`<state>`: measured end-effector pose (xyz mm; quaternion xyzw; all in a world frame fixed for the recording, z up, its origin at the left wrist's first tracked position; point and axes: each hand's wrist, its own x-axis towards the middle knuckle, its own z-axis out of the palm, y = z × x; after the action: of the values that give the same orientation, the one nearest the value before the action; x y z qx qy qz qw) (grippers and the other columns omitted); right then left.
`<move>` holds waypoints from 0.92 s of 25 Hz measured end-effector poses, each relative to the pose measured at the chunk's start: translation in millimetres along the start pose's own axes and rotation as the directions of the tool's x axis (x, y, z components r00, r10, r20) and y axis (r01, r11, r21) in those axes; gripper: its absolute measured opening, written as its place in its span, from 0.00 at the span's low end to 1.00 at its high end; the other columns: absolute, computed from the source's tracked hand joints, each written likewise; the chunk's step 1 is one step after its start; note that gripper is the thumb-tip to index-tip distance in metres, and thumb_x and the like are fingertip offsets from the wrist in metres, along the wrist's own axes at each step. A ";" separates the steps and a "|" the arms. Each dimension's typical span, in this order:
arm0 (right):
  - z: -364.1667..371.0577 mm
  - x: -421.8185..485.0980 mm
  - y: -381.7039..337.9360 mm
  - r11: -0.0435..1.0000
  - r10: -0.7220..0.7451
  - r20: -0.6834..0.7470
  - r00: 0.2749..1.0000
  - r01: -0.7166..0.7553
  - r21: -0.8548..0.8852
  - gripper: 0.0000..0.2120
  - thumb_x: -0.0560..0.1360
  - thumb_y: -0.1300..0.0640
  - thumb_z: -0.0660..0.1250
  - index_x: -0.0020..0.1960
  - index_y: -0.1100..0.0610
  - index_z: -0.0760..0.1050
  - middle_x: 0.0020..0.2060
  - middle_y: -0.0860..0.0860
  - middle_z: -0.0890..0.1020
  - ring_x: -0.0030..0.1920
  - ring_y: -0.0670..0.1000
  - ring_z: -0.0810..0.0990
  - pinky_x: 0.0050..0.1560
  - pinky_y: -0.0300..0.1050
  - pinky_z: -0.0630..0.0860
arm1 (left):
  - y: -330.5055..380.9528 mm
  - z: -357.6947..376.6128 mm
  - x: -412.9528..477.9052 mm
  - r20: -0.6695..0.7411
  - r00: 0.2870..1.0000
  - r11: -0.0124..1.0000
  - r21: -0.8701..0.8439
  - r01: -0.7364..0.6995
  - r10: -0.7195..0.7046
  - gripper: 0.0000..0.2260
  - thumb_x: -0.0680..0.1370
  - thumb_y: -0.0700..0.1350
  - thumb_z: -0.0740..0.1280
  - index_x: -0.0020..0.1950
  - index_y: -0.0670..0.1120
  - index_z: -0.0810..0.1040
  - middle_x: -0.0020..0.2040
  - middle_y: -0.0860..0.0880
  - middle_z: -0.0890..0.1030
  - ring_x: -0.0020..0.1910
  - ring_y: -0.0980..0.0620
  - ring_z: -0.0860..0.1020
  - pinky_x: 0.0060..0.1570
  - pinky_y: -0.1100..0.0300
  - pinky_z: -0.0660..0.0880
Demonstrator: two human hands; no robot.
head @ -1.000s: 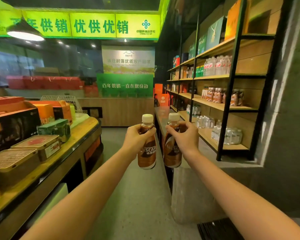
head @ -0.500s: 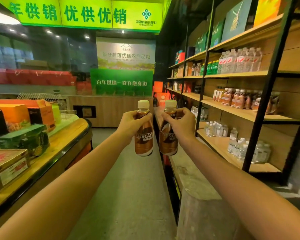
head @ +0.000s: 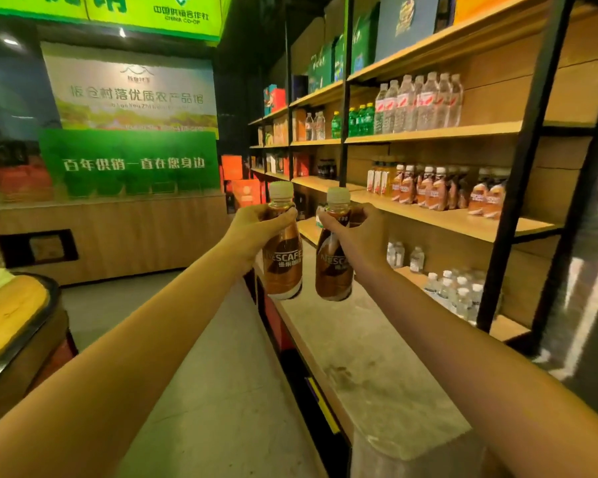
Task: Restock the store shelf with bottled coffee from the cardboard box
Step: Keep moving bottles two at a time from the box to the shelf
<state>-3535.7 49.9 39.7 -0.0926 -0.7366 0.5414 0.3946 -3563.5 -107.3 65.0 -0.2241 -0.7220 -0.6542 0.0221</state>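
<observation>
My left hand [head: 252, 229] grips the neck of a brown bottled coffee [head: 283, 267] with a cream cap. Beside it my right hand [head: 363, 236] holds a second, darker coffee bottle [head: 332, 270] the same way. Both bottles hang upright in the air, almost touching, over the left end of a grey counter ledge [head: 370, 367]. On the wooden store shelf [head: 439, 219] to the right stands a row of matching coffee bottles [head: 425, 188], with bare board in front of and between them. The cardboard box is out of view.
Water bottles [head: 418, 101] and green bottles [head: 358, 120] fill the shelf above; small water bottles [head: 456, 291] sit on the lowest shelf. Black uprights [head: 518, 188] divide the shelving. A yellow-topped display counter [head: 11, 315] is at the left, with the grey aisle floor [head: 214, 374] between.
The view has moved forward and turned right toward the shelves, so the coffee row is nearer. Both hands keep the bottles raised side by side.
</observation>
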 end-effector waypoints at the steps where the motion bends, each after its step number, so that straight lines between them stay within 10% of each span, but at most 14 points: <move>1: 5.7 18.5 11.2 1.000 -0.002 -0.018 1.000 0.001 -0.012 0.19 0.66 0.45 0.74 0.49 0.54 0.73 0.50 0.52 0.81 0.52 0.52 0.78 0.54 0.50 0.76 | -9.4 4.7 22.5 0.021 1.000 1.000 -0.008 0.004 -0.004 0.06 0.76 0.44 0.68 0.51 0.47 0.77 0.46 0.50 0.80 0.50 0.50 0.78 0.57 0.50 0.72; 12: -1.6 269.8 146.1 0.991 -0.017 -0.257 0.966 -0.018 -0.134 0.22 0.68 0.49 0.74 0.57 0.58 0.74 0.48 0.46 0.76 0.50 0.44 0.74 0.46 0.36 0.71 | -99.4 147.2 322.7 0.301 0.953 0.998 -0.062 -0.024 0.042 0.15 0.76 0.46 0.67 0.60 0.41 0.76 0.57 0.45 0.79 0.60 0.45 0.74 0.61 0.47 0.70; 18: -42.4 372.5 205.2 0.950 -0.011 -0.457 0.889 -0.134 -0.283 0.20 0.65 0.45 0.75 0.49 0.54 0.73 0.48 0.50 0.81 0.50 0.51 0.80 0.52 0.54 0.79 | -120.2 253.8 431.7 0.505 0.857 0.986 -0.169 -0.017 0.101 0.09 0.76 0.47 0.67 0.52 0.45 0.77 0.50 0.50 0.79 0.54 0.49 0.75 0.56 0.50 0.69; 23: -73.9 429.7 240.7 0.915 -0.069 -0.614 0.787 -0.196 -0.353 0.23 0.64 0.44 0.75 0.51 0.55 0.74 0.48 0.52 0.81 0.49 0.53 0.81 0.51 0.54 0.79 | -135.7 341.2 507.3 0.659 0.726 0.969 -0.244 -0.038 0.194 0.27 0.70 0.57 0.71 0.63 0.43 0.75 0.61 0.44 0.78 0.62 0.44 0.74 0.62 0.46 0.70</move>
<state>-3843.9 441.1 44.4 -0.3669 -0.6586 0.3334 0.5660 -3978.0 362.0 54.2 -0.4930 -0.5901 -0.5982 -0.2256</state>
